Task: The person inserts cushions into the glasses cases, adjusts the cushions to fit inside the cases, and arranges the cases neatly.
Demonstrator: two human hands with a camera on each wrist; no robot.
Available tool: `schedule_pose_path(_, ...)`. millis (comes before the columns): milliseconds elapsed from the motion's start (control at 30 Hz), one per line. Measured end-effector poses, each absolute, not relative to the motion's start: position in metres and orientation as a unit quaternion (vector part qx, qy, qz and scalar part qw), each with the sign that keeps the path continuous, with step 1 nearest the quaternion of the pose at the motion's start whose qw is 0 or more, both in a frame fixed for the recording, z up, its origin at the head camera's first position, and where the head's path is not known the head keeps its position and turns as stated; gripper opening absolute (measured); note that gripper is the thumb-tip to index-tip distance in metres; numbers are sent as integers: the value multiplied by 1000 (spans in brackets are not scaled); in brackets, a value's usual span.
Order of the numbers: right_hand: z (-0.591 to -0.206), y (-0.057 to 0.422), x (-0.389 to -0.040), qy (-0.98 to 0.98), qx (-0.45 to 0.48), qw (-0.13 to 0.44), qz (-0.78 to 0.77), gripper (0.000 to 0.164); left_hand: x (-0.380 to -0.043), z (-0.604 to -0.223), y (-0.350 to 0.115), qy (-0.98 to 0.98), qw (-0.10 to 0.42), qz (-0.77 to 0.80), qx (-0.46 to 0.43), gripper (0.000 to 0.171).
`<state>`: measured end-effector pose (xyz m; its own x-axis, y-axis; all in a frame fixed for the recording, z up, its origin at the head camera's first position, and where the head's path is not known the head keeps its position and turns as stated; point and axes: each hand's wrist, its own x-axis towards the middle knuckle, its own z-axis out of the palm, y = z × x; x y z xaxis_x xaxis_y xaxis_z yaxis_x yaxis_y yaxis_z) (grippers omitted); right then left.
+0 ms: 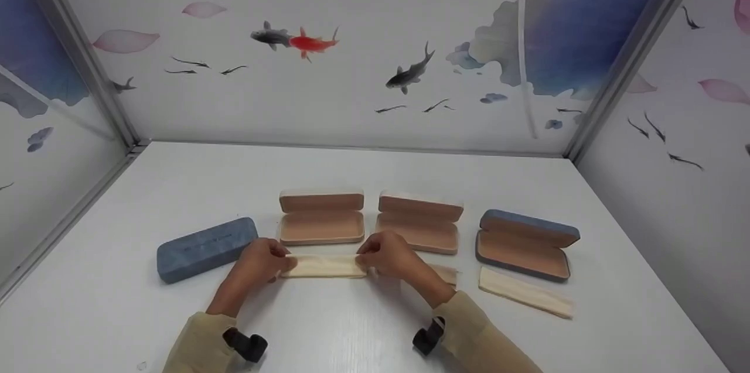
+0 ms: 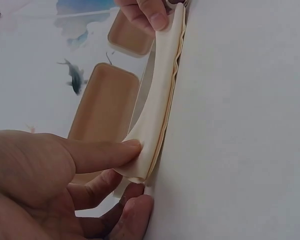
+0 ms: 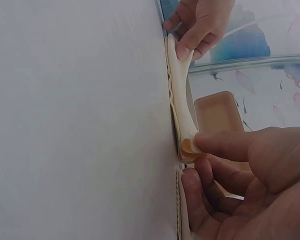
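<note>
A folded cream cloth [image 1: 323, 266] is stretched lengthwise between both hands, just in front of an open glasses case [image 1: 321, 229] with a tan lining. My left hand [image 1: 262, 259] pinches its left end, thumb on top and fingers beneath, as the left wrist view shows. At the opposite end my right hand [image 1: 389, 257] pinches the cloth between thumb and fingers. In the right wrist view the folded layers of the cloth [image 3: 179, 85] show along its edge, and its far side bows upward.
Left of the hands lies a closed blue glasses case [image 1: 205, 249]. To the right stand another open tan-lined case [image 1: 419, 232] and an open blue case [image 1: 524, 253]. One folded cloth [image 1: 524, 293] lies before the blue case; another cloth [image 1: 446, 274] is partly behind the right wrist.
</note>
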<state>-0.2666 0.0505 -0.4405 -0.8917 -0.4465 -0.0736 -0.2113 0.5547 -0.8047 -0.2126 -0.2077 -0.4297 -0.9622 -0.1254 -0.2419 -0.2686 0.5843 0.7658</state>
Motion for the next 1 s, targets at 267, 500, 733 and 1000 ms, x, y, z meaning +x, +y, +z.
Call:
schedule_pose_path(267, -442, 52, -267, 844, -159, 185, -478, 10, -214, -431, -213, 867, 72, 483, -98, 24)
schedule_pose_path(500, -442, 48, -269, 816, -126, 209, -525, 11, -216, -427, -217, 838, 77, 529, -109, 30)
schedule_pose_path(733, -439, 46, -270, 780, -99, 233, -572, 15, -218, -423, -221, 833, 84, 534, -116, 38)
schedule_pose_path(1000, -438, 46, -274, 774, -64, 227, -588, 23, -219, -422, -224, 823, 92, 548, -118, 39)
